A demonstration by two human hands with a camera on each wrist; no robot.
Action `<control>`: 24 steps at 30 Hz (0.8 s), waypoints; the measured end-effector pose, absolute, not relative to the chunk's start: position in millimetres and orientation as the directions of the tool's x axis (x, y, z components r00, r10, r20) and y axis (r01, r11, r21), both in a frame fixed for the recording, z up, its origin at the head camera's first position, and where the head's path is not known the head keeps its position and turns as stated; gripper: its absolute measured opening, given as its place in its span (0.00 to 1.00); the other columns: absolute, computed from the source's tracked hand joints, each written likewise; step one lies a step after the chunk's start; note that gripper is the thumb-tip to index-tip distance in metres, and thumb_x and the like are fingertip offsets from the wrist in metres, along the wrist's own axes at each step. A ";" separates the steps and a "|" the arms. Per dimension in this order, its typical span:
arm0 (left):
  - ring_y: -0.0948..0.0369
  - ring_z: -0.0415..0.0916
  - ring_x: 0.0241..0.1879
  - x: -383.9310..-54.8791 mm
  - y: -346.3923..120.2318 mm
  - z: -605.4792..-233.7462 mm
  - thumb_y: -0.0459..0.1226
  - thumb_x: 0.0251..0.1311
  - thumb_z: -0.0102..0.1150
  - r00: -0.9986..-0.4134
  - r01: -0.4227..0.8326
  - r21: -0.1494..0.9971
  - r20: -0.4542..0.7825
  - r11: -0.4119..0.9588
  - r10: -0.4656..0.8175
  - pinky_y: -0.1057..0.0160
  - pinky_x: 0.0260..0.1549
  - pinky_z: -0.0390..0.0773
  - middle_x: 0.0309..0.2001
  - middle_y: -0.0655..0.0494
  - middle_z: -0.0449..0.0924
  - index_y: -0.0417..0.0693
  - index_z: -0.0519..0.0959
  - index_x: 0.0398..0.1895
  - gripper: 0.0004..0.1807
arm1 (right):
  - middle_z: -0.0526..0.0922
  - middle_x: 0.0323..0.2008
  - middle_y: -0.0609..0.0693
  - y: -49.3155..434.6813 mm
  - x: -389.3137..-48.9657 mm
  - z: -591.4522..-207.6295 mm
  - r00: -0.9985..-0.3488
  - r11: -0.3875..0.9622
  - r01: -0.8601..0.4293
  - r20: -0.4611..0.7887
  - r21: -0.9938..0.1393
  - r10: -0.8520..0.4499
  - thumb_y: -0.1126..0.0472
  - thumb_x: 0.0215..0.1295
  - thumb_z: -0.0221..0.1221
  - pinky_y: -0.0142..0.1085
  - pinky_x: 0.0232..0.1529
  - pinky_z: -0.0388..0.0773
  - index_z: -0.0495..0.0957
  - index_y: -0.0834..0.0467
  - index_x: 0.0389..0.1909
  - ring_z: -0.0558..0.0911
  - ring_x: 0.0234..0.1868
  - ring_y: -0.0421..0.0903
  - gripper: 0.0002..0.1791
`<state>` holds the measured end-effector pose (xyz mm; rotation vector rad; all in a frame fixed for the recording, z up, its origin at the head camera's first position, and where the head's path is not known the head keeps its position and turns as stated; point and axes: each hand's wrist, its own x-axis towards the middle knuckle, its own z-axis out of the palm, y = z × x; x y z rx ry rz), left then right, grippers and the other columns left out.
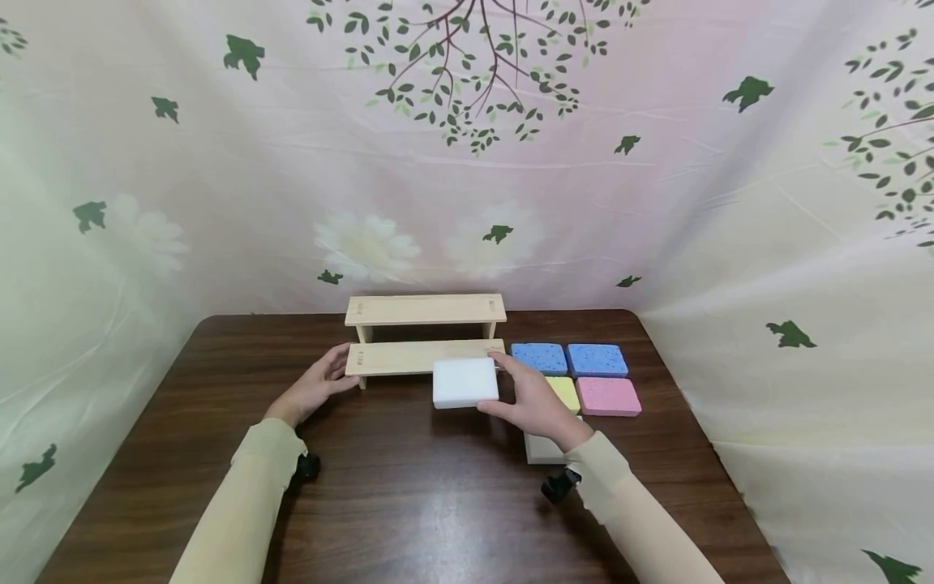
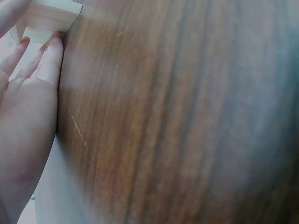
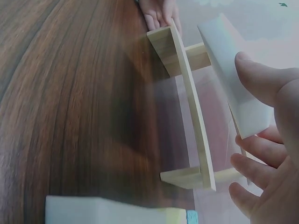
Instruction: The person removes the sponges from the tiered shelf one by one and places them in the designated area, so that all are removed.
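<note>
A white sponge (image 1: pixel 464 383) is pinched in my right hand (image 1: pixel 536 403), thumb on one side and fingers on the other. It is held up in front of the right part of a two-step wooden shelf (image 1: pixel 423 310). In the right wrist view, the white sponge (image 3: pixel 233 77) appears tilted above the shelf's lower board (image 3: pixel 198 112). My left hand (image 1: pixel 315 391) is at the left end of the lower step. In the left wrist view its fingers are mostly straight, with the tips by the shelf's end (image 2: pixel 53 18).
Right of the shelf, two blue sponges (image 1: pixel 538 358) lie side by side. Nearer are a yellow sponge (image 1: pixel 563 392), a pink sponge (image 1: pixel 609 397) and another white sponge (image 1: pixel 541 450), partly hidden by the right hand. A patterned cloth (image 1: pixel 409 178) hangs behind the brown table (image 1: pixel 430 503).
</note>
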<state>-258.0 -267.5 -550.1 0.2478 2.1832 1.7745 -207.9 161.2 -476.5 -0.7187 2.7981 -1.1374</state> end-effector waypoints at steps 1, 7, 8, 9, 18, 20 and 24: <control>0.36 0.43 0.82 -258.1 -267.7 -550.0 0.36 0.73 0.64 -0.936 -0.063 0.975 -0.132 0.213 0.327 0.37 0.78 0.50 0.82 0.34 0.50 0.44 0.45 0.86 0.47 | 0.74 0.72 0.56 162.5 -207.7 -476.5 -0.895 0.632 -0.400 0.135 -0.663 -0.425 0.43 0.62 0.75 0.58 0.65 0.76 0.63 0.57 0.80 0.76 0.69 0.58 0.51; 0.37 0.43 0.82 -258.3 -268.9 -549.9 0.36 0.74 0.63 -0.936 -0.061 0.976 -0.129 0.211 0.326 0.37 0.78 0.50 0.82 0.34 0.50 0.44 0.45 0.86 0.47 | 0.72 0.74 0.54 170.1 -208.7 -480.7 -0.904 0.646 -0.379 0.117 -0.662 -0.411 0.39 0.61 0.74 0.59 0.69 0.72 0.64 0.56 0.79 0.72 0.74 0.55 0.51; 0.36 0.43 0.82 -258.5 -268.8 -550.1 0.37 0.74 0.63 -0.936 -0.059 0.975 -0.128 0.213 0.328 0.37 0.78 0.50 0.82 0.34 0.50 0.44 0.44 0.86 0.47 | 0.72 0.75 0.54 171.3 -208.5 -481.2 -0.905 0.645 -0.377 0.116 -0.664 -0.409 0.39 0.61 0.74 0.59 0.70 0.72 0.64 0.56 0.79 0.71 0.74 0.55 0.51; 0.36 0.43 0.82 -258.7 -268.6 -550.2 0.37 0.74 0.63 -0.936 -0.058 0.975 -0.128 0.213 0.328 0.37 0.78 0.50 0.82 0.34 0.50 0.44 0.44 0.86 0.47 | 0.72 0.75 0.54 172.5 -208.2 -481.5 -0.906 0.643 -0.374 0.116 -0.668 -0.406 0.39 0.61 0.74 0.60 0.69 0.72 0.65 0.56 0.79 0.71 0.74 0.55 0.51; 0.37 0.43 0.82 -258.4 -267.7 -550.1 0.36 0.74 0.64 -0.936 -0.060 0.977 -0.126 0.204 0.328 0.38 0.78 0.50 0.82 0.35 0.50 0.44 0.45 0.86 0.47 | 0.71 0.75 0.55 184.7 -202.5 -482.8 -0.925 0.643 -0.332 0.105 -0.690 -0.366 0.39 0.59 0.76 0.59 0.68 0.74 0.67 0.56 0.78 0.71 0.74 0.57 0.50; 0.37 0.44 0.82 -258.4 -267.7 -549.8 0.36 0.74 0.64 -0.936 -0.059 0.977 -0.126 0.204 0.330 0.37 0.78 0.50 0.82 0.35 0.50 0.44 0.45 0.86 0.47 | 0.71 0.75 0.54 187.9 -200.7 -482.7 -0.932 0.649 -0.311 0.090 -0.694 -0.351 0.39 0.58 0.76 0.59 0.68 0.74 0.67 0.55 0.78 0.71 0.74 0.57 0.51; 0.38 0.44 0.82 -258.5 -267.3 -549.5 0.36 0.74 0.64 -0.935 -0.070 0.978 -0.132 0.194 0.329 0.39 0.78 0.51 0.82 0.36 0.50 0.44 0.45 0.86 0.47 | 0.71 0.75 0.54 194.6 -196.4 -481.2 -0.942 0.660 -0.285 0.076 -0.695 -0.328 0.35 0.56 0.76 0.62 0.67 0.74 0.67 0.54 0.78 0.72 0.73 0.58 0.53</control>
